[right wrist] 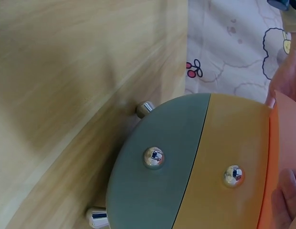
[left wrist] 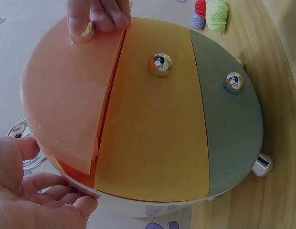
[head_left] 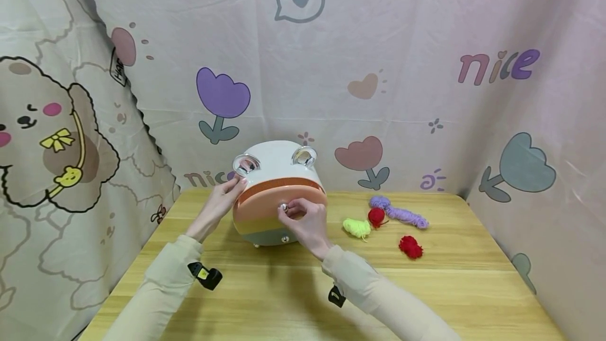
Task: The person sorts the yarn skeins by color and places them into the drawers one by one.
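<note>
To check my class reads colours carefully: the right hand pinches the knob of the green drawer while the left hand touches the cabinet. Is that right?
Not quite, the colour is wrong: the right hand pinches the knob of the pink drawer while the left hand touches the cabinet. The left wrist view shows it.

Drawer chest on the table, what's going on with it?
A person's right hand pinches the silver knob of the salmon top drawer, which stands slightly out, while the left hand holds the drawer chest by its upper side. The mustard middle drawer and grey-green bottom drawer are closed. On the wooden table, to the right, lie purple yarn, yellow-green yarn and two red yarn bundles.
</note>
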The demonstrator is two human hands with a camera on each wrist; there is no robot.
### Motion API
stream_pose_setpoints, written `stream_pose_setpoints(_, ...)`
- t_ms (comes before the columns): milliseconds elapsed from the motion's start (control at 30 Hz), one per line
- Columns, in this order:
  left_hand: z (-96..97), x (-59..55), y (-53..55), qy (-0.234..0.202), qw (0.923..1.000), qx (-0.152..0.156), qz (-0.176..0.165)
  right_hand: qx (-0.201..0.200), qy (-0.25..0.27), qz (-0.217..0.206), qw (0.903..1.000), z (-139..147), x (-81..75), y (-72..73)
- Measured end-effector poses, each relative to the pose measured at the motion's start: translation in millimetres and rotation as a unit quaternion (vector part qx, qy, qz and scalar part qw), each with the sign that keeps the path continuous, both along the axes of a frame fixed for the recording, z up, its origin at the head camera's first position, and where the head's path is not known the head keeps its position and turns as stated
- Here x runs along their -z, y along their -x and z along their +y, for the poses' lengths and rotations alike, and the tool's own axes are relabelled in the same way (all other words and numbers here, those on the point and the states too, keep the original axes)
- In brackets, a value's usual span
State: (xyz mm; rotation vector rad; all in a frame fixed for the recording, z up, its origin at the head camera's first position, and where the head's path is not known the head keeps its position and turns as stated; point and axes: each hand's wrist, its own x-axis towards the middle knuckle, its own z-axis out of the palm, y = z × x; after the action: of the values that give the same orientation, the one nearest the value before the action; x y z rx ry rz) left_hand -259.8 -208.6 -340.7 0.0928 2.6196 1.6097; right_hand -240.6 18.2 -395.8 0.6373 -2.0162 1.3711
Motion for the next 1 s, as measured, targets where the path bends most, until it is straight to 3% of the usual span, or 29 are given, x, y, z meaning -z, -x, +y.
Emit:
stream_pose_setpoints(367,0.0,0.1,0.5,-0.007,1.0000,0.005,0.004,-0.059,0.009,0.060,0.9964,7.5,5.4,-10.6)
stream_pose_setpoints(1000,-0.5,2.1,3.2,-0.010,0.9998,0.006,0.014,-0.055,-0.019,0.131,0.9897,15.3,9.7,-19.9)
